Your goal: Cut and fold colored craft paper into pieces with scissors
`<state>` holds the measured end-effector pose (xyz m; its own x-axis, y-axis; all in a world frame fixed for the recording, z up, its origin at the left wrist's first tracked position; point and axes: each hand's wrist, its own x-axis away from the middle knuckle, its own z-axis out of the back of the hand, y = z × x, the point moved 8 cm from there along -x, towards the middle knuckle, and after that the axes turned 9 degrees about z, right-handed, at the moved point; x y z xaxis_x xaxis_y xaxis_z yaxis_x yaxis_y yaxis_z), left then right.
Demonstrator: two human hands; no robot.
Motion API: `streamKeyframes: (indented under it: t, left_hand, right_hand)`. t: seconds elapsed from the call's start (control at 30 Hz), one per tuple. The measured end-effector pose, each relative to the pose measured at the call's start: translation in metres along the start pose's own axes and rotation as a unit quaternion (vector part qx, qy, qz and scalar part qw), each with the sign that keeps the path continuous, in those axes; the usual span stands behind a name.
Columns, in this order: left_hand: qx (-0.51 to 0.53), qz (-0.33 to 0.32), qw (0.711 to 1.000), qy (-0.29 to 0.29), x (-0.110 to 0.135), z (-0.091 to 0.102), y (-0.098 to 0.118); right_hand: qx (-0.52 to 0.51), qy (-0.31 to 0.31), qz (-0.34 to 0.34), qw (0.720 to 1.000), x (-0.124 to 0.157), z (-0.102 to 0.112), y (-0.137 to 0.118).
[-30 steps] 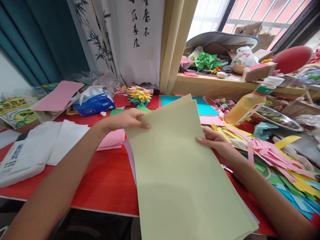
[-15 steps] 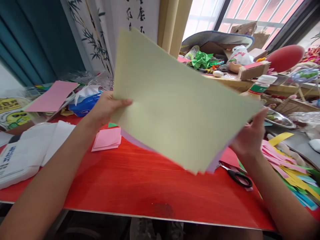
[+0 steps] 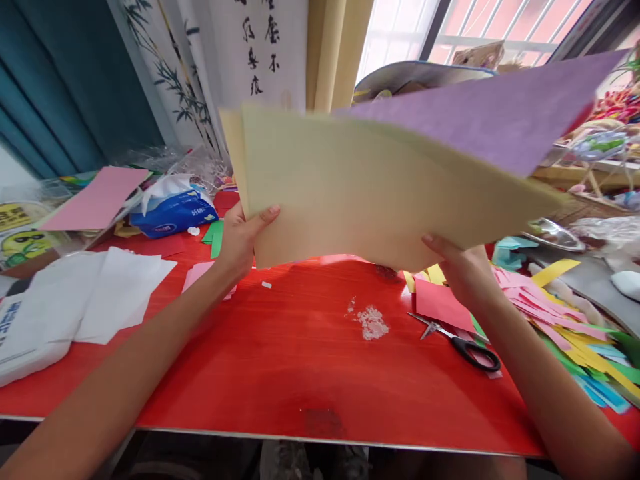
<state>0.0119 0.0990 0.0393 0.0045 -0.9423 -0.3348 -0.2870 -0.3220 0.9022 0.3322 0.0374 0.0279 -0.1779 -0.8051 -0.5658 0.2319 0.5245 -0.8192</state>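
Pale yellow-green sheets of paper (image 3: pixel 340 187) hang in the air above the red table, bent and fanned out, with a purple sheet (image 3: pixel 490 113) spreading behind them to the upper right. My left hand (image 3: pixel 245 233) is closed on their lower left edge, thumb on the front face. At the lower right edge my right hand (image 3: pixel 465 267) pinches the sheets, its thumb also in front; its other fingers are mostly hidden. Below lie scissors (image 3: pixel 470 347) with black handles, beside a red sheet of paper (image 3: pixel 443 305).
A blue tissue pack (image 3: pixel 173 207), white papers (image 3: pixel 123 290) and a pink sheet (image 3: pixel 95 200) lie at the left. Coloured paper strips (image 3: pixel 575 333) are heaped at the right near a metal bowl (image 3: pixel 555 235). Whitish bits (image 3: pixel 373 323) lie on the red table (image 3: pixel 240 380).
The sheets have swung to a flatter, bowed shape, and the purple sheet now shows above them. My right hand has moved left and slightly down along the edge; my left hand has shifted slightly right.
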Motion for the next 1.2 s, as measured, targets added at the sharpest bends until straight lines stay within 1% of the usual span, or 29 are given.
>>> streamKeyframes:
  t: [0.07,0.13,0.27,0.33,0.43,0.57,0.63,0.7,0.8,0.87,0.93,0.97,1.07,1.13,1.2]
  left_hand:
    - [-0.006,0.008,1.0,-0.005,0.0,0.001,-0.006]
    - [-0.011,0.012,1.0,-0.009,-0.001,0.001,-0.01]
    - [0.013,0.006,1.0,-0.026,-0.004,0.001,-0.008]
    - [0.028,0.0,0.999,-0.043,-0.007,0.001,-0.006]
    - [0.028,0.016,0.998,-0.056,-0.01,0.002,-0.009]
    - [0.012,0.057,0.997,-0.045,-0.011,0.006,-0.021]
    - [0.012,0.073,0.996,-0.043,-0.01,0.006,-0.026]
    - [0.017,0.075,0.996,-0.039,-0.008,0.006,-0.026]
    - [0.02,0.053,0.997,-0.06,-0.007,0.002,-0.019]
    - [0.01,0.041,0.995,-0.09,-0.007,-0.003,-0.014]
    - [-0.008,0.035,0.994,-0.099,-0.007,-0.006,-0.011]
    - [-0.018,0.037,0.995,-0.092,-0.007,-0.006,-0.011]
    - [-0.036,0.047,0.997,-0.047,-0.005,-0.005,-0.01]
    - [-0.036,0.04,0.998,-0.022,-0.002,-0.005,-0.007]
    - [-0.028,0.019,0.999,-0.006,0.0,-0.005,-0.002]
  right_hand:
    - [-0.012,0.02,-0.003,1.0,-0.002,0.006,0.005]
    - [-0.018,0.027,0.001,0.999,-0.004,0.009,0.007]
    - [-0.019,0.044,0.07,0.996,-0.008,0.013,-0.007]
    - [-0.029,0.045,0.082,0.995,-0.01,0.014,-0.009]
    - [-0.046,0.02,0.062,0.997,-0.01,0.01,-0.001]
    - [-0.083,-0.013,0.017,0.996,-0.006,-0.001,0.015]
    - [-0.101,-0.018,-0.015,0.995,-0.002,-0.006,0.021]
    - [-0.118,-0.012,-0.03,0.992,0.0,-0.008,0.02]
    - [-0.135,-0.006,-0.012,0.991,0.0,-0.008,0.008]
    - [-0.133,-0.012,0.008,0.991,-0.002,-0.009,0.0]
    - [-0.13,-0.022,0.016,0.991,-0.003,-0.01,-0.002]
    - [-0.129,-0.024,0.012,0.991,-0.003,-0.011,-0.001]
    - [-0.134,-0.021,-0.003,0.991,-0.002,-0.012,0.004]
    - [-0.144,-0.01,0.008,0.99,-0.002,-0.011,0.002]
    - [-0.158,0.002,0.031,0.987,-0.002,-0.007,-0.004]
